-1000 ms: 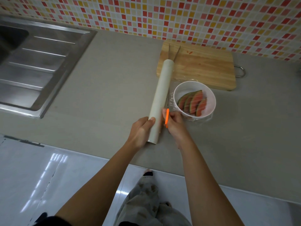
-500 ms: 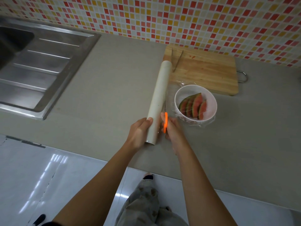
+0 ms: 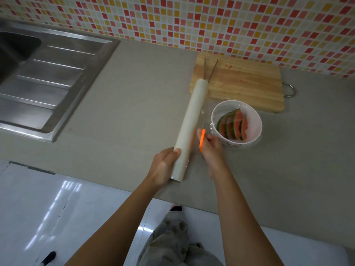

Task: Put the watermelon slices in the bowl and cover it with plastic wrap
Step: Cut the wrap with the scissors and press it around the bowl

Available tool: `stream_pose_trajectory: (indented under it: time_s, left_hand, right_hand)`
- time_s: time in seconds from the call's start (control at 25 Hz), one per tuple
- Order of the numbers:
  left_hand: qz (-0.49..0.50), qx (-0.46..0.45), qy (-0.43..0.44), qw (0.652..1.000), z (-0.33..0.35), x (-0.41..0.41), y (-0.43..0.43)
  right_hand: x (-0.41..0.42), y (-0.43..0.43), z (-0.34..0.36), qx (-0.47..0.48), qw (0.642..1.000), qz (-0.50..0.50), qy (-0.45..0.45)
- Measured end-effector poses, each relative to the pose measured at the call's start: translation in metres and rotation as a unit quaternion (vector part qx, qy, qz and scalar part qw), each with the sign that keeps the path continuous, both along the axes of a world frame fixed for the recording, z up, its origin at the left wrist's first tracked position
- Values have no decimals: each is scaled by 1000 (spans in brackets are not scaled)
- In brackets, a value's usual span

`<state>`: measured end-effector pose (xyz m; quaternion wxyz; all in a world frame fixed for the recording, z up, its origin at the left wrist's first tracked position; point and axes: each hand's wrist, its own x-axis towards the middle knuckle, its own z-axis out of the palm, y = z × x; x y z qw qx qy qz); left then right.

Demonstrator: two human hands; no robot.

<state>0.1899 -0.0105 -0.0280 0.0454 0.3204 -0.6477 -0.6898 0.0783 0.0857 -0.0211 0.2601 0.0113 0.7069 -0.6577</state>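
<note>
Watermelon slices (image 3: 233, 125), four or so, standing on edge side by side inside a white bowl (image 3: 253, 120) on a grey counter (image 3: 134, 96). Clear plastic wrap (image 3: 208, 120) is stretched over the bowl's mouth; its glints show along the rim and on the counter at the bowl's foot, and a sheet of it runs left from the bowl toward the roll (image 3: 189, 129). The roll, a long pale tube, lies aslant just beside the bowl on its left, its far end reaching the near corner of a wooden cutting board (image 3: 240, 85). The left hand (image 3: 163, 167) is closed around the roll's near end. The right hand (image 3: 211, 148) is closed around an orange-handled tool (image 3: 201, 140), apparently a small cutter or scissors, its tip set in the gap between roll and bowl; the blade itself is too small to make out. A pair of metal tongs (image 3: 210, 68) lies on the board, partly hidden by the roll's far end. A steel sink (image 3: 48, 83) occupies the counter's left side, well apart from the work; a tiled wall (image 3: 192, 20) runs behind.

Progress, as judged: the slices are in the bowl and the wrap is drawn across it. Remaining, it seems: severing the sheet from the roll and pressing the loose edges down around the bowl's wall.
</note>
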Motion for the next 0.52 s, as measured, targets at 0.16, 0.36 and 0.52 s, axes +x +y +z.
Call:
stream_pose_trajectory:
  time_s: [0.16, 0.36, 0.52]
  left_hand:
    - [17, 12, -5, 1000, 0, -4, 0]
    - [18, 3, -10, 1000, 2, -7, 0]
    - [7, -5, -8, 1000, 3, -2, -1]
  right_hand:
    - [1, 3, 1, 19, 998, 49, 22]
    - [-6, -7, 5, 51, 995, 85, -15]
    - [-20, -19, 12, 43, 997, 68, -18]
